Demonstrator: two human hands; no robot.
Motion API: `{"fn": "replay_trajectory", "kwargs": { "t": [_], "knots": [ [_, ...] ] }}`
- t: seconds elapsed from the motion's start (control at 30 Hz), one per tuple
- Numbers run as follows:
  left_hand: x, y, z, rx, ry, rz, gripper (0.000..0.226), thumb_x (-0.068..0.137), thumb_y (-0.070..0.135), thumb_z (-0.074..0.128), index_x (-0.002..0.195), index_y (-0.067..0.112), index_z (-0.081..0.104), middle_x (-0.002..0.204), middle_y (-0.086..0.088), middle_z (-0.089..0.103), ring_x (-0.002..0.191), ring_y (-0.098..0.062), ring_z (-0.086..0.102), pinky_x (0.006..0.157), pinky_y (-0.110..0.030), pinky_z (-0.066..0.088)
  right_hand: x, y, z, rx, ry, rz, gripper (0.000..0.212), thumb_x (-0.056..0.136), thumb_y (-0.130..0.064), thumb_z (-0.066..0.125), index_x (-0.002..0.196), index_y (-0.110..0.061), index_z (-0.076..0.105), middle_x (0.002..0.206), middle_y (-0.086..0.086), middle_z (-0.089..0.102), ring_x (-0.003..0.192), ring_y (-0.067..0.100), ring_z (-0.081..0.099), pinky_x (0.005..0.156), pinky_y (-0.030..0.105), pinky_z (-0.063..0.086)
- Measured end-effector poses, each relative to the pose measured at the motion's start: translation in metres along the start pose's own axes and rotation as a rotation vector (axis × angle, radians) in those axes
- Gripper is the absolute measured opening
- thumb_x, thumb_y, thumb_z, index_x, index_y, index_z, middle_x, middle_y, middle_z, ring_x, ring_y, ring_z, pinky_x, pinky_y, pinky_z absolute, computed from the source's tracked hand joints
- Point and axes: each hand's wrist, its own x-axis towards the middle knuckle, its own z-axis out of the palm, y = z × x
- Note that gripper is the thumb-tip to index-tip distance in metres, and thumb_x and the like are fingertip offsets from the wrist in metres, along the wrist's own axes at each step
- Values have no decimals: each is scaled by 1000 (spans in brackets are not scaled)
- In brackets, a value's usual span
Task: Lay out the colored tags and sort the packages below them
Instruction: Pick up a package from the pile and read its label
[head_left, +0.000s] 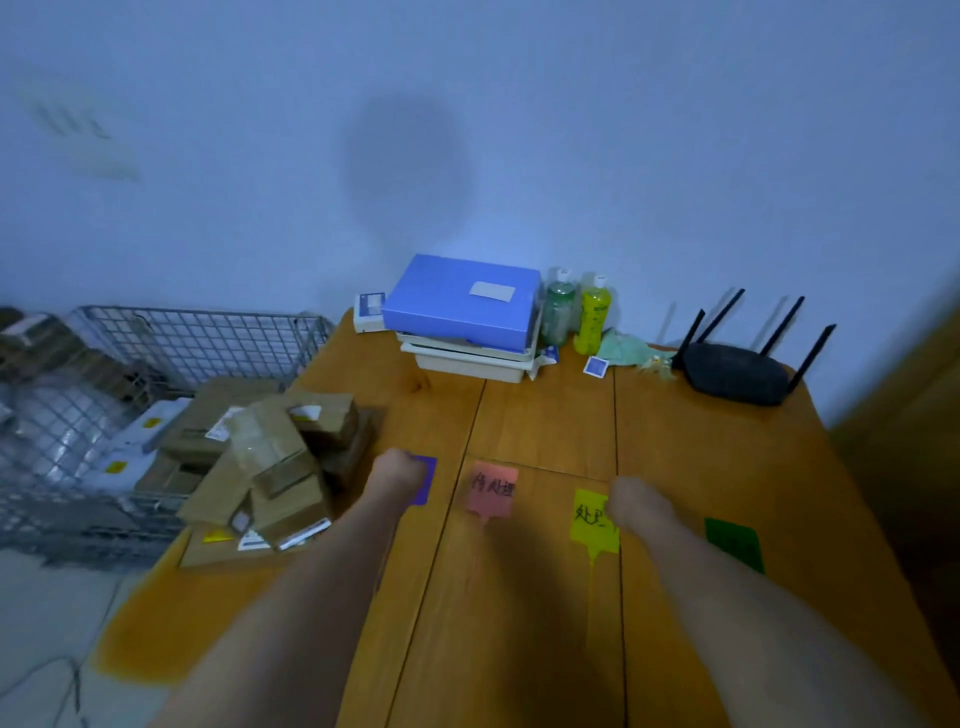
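Observation:
Several coloured tags lie in a row on the wooden table (545, 415): a purple tag (426, 480), a pink tag (492, 490) with dark writing, a yellow tag (592, 517) with writing, and a green tag (733, 543). My left hand (396, 475) rests on the purple tag and hides most of it. My right hand (636, 501) touches the yellow tag's right edge. Both hands are blurred and curled, so their grip is unclear. A heap of brown cardboard packages (270, 462) lies at the table's left edge.
A wire basket (171, 338) with more parcels stands left of the table. At the back are a blue box (462, 301) on white trays, two bottles (576, 312), a green cloth (623, 345) and a black router (737, 369). A wall rises behind.

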Motion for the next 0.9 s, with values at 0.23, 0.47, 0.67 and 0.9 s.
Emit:
{"fn": "replay_trajectory", "kwargs": {
  "t": [0.23, 0.47, 0.67, 0.9],
  "knots": [
    [36, -50, -116, -201, 147, 84, 29, 88, 22, 50, 86, 0, 69, 93, -21, 69, 90, -34, 63, 77, -38, 50, -32, -186, 17, 12, 10, -278, 30, 90, -11, 41, 109, -6, 63, 120, 13, 63, 111, 29, 61, 84, 35, 52],
    [53, -114, -199, -316, 356, 125, 18, 91, 21, 46, 83, 9, 58, 82, -13, 58, 81, -27, 55, 70, -35, 43, -73, -348, 33, 283, -7, -425, 30, 91, -27, 42, 108, -9, 61, 113, 13, 63, 104, 33, 60, 80, 36, 48],
    [62, -159, -196, -491, 83, -235, 56, 96, 42, 38, 133, 0, 43, 127, -17, 50, 121, -35, 45, 93, -38, 33, -89, -403, 51, 568, -211, -469, 40, 85, -30, 53, 122, -13, 55, 122, 9, 61, 108, 30, 57, 89, 35, 48],
    [69, -152, -187, -847, -95, -228, 69, 86, 54, 51, 139, 10, 44, 140, -13, 48, 127, -34, 46, 106, -44, 38, -93, -407, 50, 852, -184, -449, 31, 89, -16, 46, 118, -14, 54, 113, 3, 59, 103, 20, 54, 92, 34, 44]
  ]
}}
